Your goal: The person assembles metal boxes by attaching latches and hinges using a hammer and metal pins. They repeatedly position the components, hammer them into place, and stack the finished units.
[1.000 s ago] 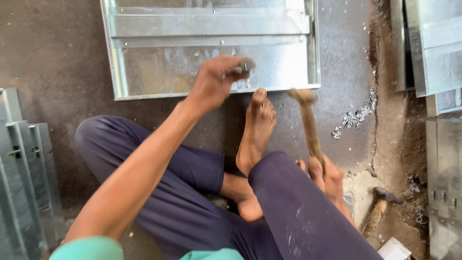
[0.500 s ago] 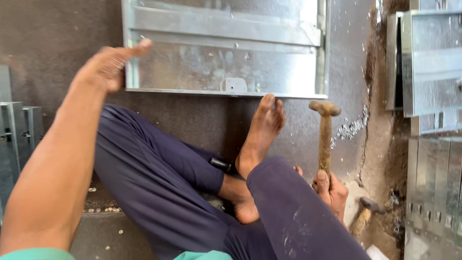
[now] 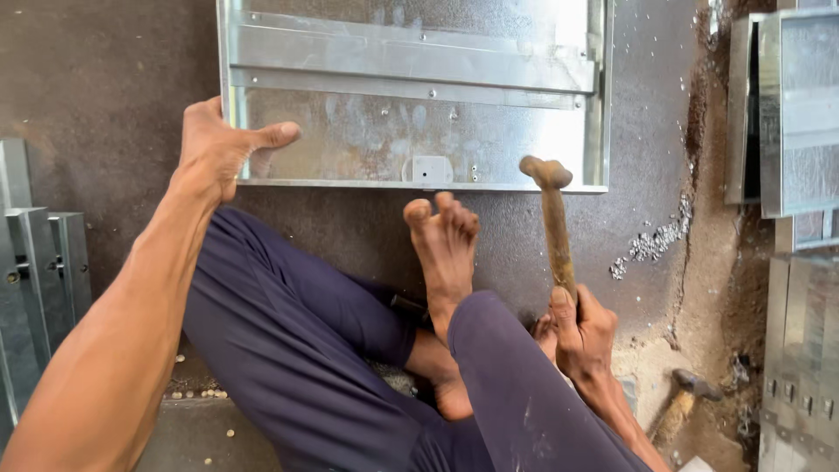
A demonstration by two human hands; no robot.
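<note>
Right hand (image 3: 584, 336) is closed around a hammer (image 3: 552, 223) held upright beside the bare foot (image 3: 444, 253). Left hand (image 3: 218, 149) grips the near left corner of the metal tray (image 3: 411, 105) lying on the floor beyond.

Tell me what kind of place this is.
Likely a sheet-metal workshop: a galvanised metal tray on the floor, stacked metal sections beside it, metal shavings, and a hammer in the right hand.
</note>
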